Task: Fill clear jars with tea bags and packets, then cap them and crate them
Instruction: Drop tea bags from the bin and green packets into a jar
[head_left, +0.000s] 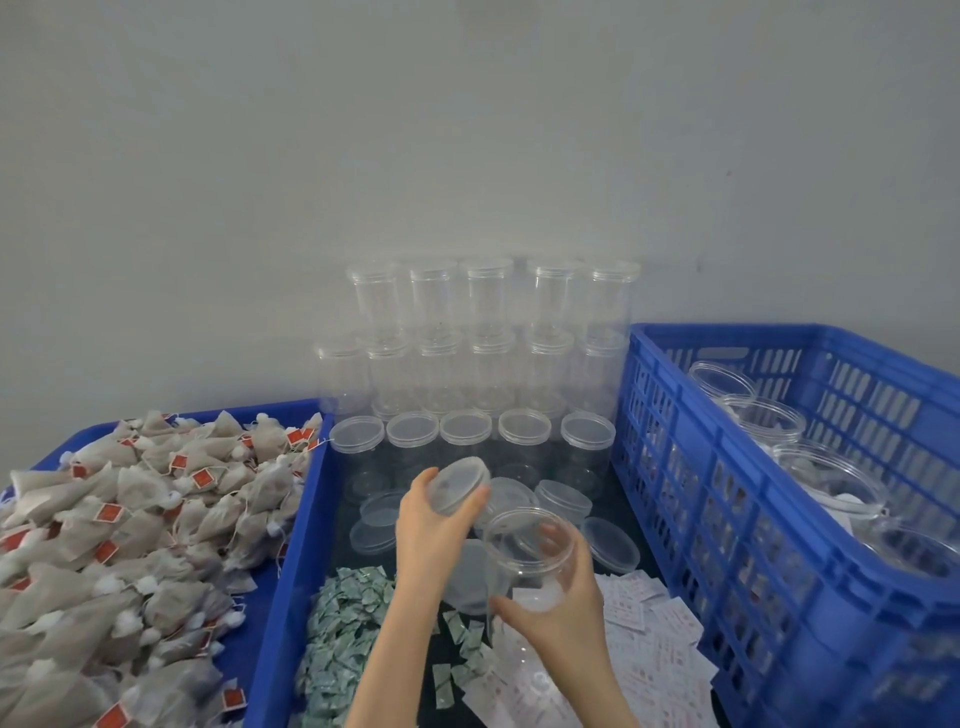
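My right hand (563, 608) grips an empty clear jar (524, 561) by its side, its mouth open toward me. My left hand (434, 525) holds a clear round lid (460, 483) tilted just above and left of the jar's mouth. Loose lids (610, 543) lie on the dark table behind the jar. Several capped empty jars (493, 374) stand stacked against the wall. Tea bags with red tags (119, 530) fill the blue tray (291, 545) at left. Small green packets (343, 618) and white packets (654, 639) lie in front.
A blue slatted crate (743, 519) at the right holds several clear jars (826, 467) lying inside. The grey wall (467, 130) closes the back of the table.
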